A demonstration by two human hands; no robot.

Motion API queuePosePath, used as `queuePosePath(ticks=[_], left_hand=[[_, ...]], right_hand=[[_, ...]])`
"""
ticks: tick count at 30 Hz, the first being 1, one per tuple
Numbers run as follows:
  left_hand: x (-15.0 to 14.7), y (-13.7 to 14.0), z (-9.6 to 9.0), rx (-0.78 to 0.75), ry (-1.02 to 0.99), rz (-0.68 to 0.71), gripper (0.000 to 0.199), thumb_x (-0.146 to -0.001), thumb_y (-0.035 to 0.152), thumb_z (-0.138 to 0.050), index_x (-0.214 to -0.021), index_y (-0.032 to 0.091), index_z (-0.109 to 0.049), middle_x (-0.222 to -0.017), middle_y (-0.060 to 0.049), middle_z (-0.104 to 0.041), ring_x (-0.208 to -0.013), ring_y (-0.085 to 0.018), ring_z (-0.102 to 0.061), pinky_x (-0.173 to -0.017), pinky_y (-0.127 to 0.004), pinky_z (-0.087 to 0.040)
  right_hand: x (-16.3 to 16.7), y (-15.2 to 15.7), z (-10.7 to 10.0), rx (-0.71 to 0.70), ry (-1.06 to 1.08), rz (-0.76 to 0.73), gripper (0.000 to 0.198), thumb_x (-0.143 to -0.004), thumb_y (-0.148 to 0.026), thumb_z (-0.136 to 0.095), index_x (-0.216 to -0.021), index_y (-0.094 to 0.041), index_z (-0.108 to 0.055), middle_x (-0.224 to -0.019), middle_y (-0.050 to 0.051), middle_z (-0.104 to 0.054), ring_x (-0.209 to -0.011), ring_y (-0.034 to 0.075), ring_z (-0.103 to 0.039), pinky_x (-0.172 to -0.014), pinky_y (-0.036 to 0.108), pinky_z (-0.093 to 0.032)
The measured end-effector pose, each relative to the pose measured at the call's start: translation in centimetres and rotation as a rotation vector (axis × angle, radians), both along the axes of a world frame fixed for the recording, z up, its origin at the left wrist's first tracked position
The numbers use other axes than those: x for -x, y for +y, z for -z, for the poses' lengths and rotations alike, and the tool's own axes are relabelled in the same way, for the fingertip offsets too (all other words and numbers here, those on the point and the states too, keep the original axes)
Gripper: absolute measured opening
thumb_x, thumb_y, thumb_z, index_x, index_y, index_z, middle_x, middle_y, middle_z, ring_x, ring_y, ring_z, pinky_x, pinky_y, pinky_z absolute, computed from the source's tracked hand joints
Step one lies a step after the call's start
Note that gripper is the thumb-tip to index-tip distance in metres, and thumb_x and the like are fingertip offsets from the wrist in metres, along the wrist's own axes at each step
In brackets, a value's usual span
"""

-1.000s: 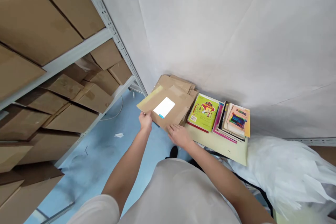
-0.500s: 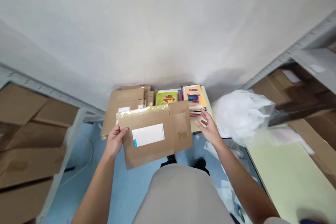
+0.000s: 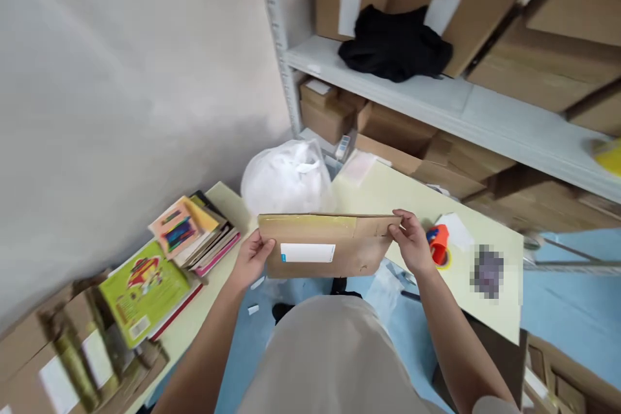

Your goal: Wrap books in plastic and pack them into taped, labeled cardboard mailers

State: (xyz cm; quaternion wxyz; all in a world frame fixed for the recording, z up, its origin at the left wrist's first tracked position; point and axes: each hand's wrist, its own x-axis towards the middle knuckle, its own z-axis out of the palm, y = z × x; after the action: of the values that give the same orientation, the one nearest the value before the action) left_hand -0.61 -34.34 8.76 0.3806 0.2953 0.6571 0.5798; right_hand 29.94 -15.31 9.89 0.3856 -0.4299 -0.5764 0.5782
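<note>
Shifted right since the earlier frame, a flat cardboard piece with a white label is held up level by both hands. Left hand: thumb and fingers gripping its left end. Right hand: spread and free before, now pinching its right end. Books lie left, a white plastic bag beyond, a pale table right.

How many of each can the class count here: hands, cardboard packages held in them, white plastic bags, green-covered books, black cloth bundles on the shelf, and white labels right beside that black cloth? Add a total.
Left hand plus right hand: 2
Cardboard package: 1
White plastic bag: 1
Green-covered book: 1
Black cloth bundle: 1
White labels: 2
Total: 8
</note>
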Motion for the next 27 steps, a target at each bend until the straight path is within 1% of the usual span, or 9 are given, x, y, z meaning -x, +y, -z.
queuePosePath(ticks=[2, 4, 6, 8, 13, 16, 19, 23, 27], left_hand=[[-2.0, 4.6, 0.4, 0.002, 0.097, 0.045, 0.041, -0.070, 0.047, -0.069, -0.099, 0.021, -0.059, -0.098, -0.006, -0.066, -0.096, -0.022, -0.062, -0.090, -0.036, -0.047], [-4.0, 8.7, 0.6, 0.000, 0.139, 0.072, 0.046, -0.070, 0.043, -0.069, -0.108, 0.021, -0.054, -0.107, -0.007, -0.063, -0.101, -0.021, -0.060, -0.091, -0.035, -0.046], [-5.8, 12.2, 0.3, -0.009, 0.123, 0.069, 0.057, -0.070, 0.041, -0.069, -0.120, 0.023, -0.046, -0.115, -0.007, -0.059, -0.106, -0.021, -0.058, -0.092, -0.034, -0.045], [-7.2, 15.2, -0.2, -0.012, 0.097, 0.053, 0.061, -0.071, 0.042, -0.068, -0.123, 0.024, -0.042, -0.115, -0.007, -0.057, -0.108, -0.021, -0.057, -0.091, -0.034, -0.045], [-9.0, 21.5, -0.8, 0.106, 0.053, 0.051, 0.040, -0.073, 0.048, -0.065, -0.099, 0.022, -0.049, -0.094, -0.002, -0.057, -0.093, -0.018, -0.058, -0.081, -0.032, -0.047], [-9.1, 24.4, -0.1, 0.137, -0.039, 0.057, 0.040, -0.068, 0.044, -0.069, -0.093, 0.022, -0.046, -0.087, 0.001, -0.054, -0.083, -0.014, -0.057, -0.074, -0.029, -0.048], [-8.8, 26.3, 0.8, 0.160, -0.088, 0.099, 0.037, -0.065, 0.035, -0.069, -0.090, 0.022, -0.045, -0.083, 0.003, -0.052, -0.078, -0.013, -0.056, -0.072, -0.028, -0.048], [-8.1, 27.8, 1.6, 0.191, -0.021, 0.175, 0.038, -0.063, 0.026, -0.064, -0.097, 0.021, -0.048, -0.083, 0.003, -0.056, -0.078, -0.013, -0.057, -0.075, -0.028, -0.047], [-6.7, 29.0, 1.6, 0.249, 0.135, 0.341, 0.044, -0.065, 0.030, -0.065, -0.107, 0.020, -0.052, -0.094, -0.003, -0.063, -0.079, -0.015, -0.061, -0.074, -0.029, -0.048]], right_hand=[[-3.4, 1.7, 0.4, -0.012, 0.008, 0.092, 0.035, -0.074, -0.038, -0.066, -0.104, -0.024, -0.054, -0.082, -0.002, -0.054, -0.070, 0.013, -0.055, -0.064, 0.026, -0.046], [-6.0, 2.9, 0.8, -0.038, 0.002, 0.186, 0.032, -0.073, -0.036, -0.067, -0.100, -0.024, -0.055, -0.076, -0.003, -0.051, -0.065, 0.012, -0.052, -0.061, 0.026, -0.044], [-7.9, 3.8, 1.1, -0.054, 0.007, 0.251, 0.029, -0.073, -0.035, -0.067, -0.097, -0.024, -0.055, -0.074, -0.003, -0.050, -0.063, 0.012, -0.050, -0.060, 0.026, -0.043], [-9.2, 4.5, 1.4, -0.063, 0.036, 0.302, 0.027, -0.073, -0.033, -0.067, -0.096, -0.024, -0.055, -0.075, -0.003, -0.052, -0.064, 0.013, -0.052, -0.060, 0.026, -0.043], [-10.5, 5.5, 2.4, -0.095, 0.081, 0.410, 0.021, -0.076, -0.030, -0.066, -0.093, -0.025, -0.054, -0.078, -0.003, -0.057, -0.068, 0.013, -0.056, -0.063, 0.027, -0.044], [-10.2, 6.0, 2.9, -0.114, 0.068, 0.475, 0.022, -0.076, -0.030, -0.067, -0.092, -0.025, -0.054, -0.078, -0.003, -0.058, -0.067, 0.013, -0.057, -0.065, 0.028, -0.045], [-9.6, 6.8, 3.0, -0.127, 0.044, 0.533, 0.022, -0.076, -0.031, -0.068, -0.091, -0.025, -0.054, -0.082, -0.001, -0.061, -0.075, 0.015, -0.060, -0.071, 0.030, -0.047], [-8.9, 7.8, 2.9, -0.100, 0.000, 0.546, 0.022, -0.077, -0.034, -0.066, -0.091, -0.024, -0.053, -0.093, 0.003, -0.063, -0.090, 0.019, -0.061, -0.080, 0.034, -0.047], [-9.2, 8.4, 3.1, -0.091, -0.052, 0.558, 0.023, -0.077, -0.035, -0.066, -0.092, -0.024, -0.052, -0.089, 0.002, -0.059, -0.084, 0.017, -0.059, -0.076, 0.032, -0.047]])
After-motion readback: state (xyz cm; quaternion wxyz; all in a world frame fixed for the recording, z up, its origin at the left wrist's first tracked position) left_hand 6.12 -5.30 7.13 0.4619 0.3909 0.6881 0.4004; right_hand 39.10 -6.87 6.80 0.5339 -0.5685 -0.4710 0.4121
